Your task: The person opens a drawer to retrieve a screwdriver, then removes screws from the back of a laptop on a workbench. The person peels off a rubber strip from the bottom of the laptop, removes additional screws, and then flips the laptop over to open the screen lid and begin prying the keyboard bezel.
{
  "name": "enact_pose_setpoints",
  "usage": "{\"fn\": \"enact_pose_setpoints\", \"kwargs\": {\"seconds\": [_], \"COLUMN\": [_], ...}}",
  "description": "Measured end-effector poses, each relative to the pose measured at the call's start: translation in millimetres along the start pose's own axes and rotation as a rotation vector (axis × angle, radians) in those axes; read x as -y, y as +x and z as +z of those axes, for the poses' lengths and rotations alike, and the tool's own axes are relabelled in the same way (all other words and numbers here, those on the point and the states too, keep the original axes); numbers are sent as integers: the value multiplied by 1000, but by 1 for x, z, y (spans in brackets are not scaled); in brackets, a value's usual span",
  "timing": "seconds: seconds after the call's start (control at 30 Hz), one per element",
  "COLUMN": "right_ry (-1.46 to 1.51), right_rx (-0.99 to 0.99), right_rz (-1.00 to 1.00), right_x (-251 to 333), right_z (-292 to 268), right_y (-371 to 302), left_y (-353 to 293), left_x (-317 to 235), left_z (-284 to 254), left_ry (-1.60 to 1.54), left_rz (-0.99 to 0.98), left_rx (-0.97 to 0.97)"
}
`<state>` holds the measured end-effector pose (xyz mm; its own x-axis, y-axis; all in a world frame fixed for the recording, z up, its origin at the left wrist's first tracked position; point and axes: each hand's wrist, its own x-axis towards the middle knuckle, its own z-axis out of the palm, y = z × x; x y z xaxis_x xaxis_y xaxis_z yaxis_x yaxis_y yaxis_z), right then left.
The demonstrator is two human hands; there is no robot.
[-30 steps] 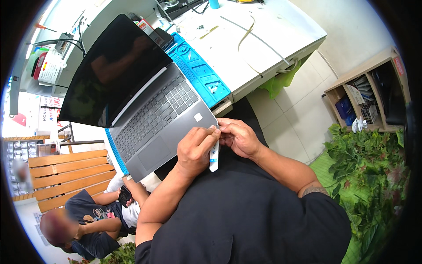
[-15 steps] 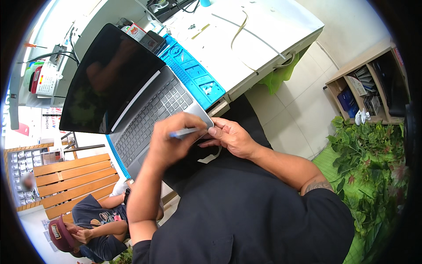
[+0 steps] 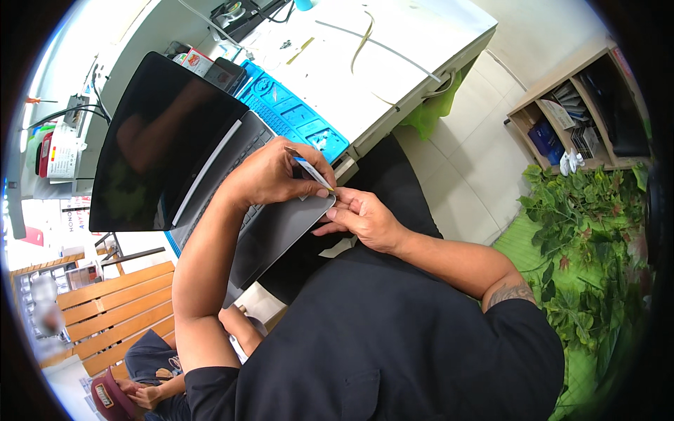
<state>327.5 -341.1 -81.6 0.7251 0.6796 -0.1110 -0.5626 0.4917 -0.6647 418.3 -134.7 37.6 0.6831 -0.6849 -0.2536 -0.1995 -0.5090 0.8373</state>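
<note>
An open laptop [image 3: 284, 223] with a dark screen and silver-grey keyboard deck rests at the left side of the bench, its near corner jutting out toward me. My left hand [image 3: 277, 172] is closed round a slim pen-like tool [image 3: 309, 170] with a white and blue body. The tool slants down, its yellowish tip at the laptop's near right corner. At that same corner, my right hand [image 3: 366, 219] pinches the edge with thumb and fingertips; the other fingers curl below. My left hand and forearm cover much of the keyboard. Whatever lies between the fingertips is too small to make out.
A blue repair mat [image 3: 298, 116] lies beyond the laptop on the white bench [image 3: 407, 42], with thin strips and cables. A seated person in a maroon cap [image 3: 112, 396] is at lower left near a slatted wooden bench [image 3: 116, 309]. Right stand a wooden shelf [image 3: 523, 105] and leafy greenery [image 3: 562, 231].
My left hand has moved up and over the keyboard, and the tool now tilts down to the laptop's corner. My right hand stays at the corner. The whole view has shifted slightly.
</note>
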Motion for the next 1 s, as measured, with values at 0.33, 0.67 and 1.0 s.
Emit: {"fn": "enact_pose_setpoints", "kwargs": {"seconds": [0.33, 0.67, 1.0], "right_ry": [-13, -68, -104], "right_rx": [-110, -139, -140], "right_rz": [-51, -74, -51], "right_x": [-8, -10, -4], "right_z": [10, 15, 17], "right_y": [0, -3, -4], "left_y": [13, 19, 16], "left_x": [4, 12, 19], "left_z": [-8, -11, -11], "left_ry": [3, 6, 193], "left_rz": [-23, 27, 262], "left_rx": [108, 147, 105]}}
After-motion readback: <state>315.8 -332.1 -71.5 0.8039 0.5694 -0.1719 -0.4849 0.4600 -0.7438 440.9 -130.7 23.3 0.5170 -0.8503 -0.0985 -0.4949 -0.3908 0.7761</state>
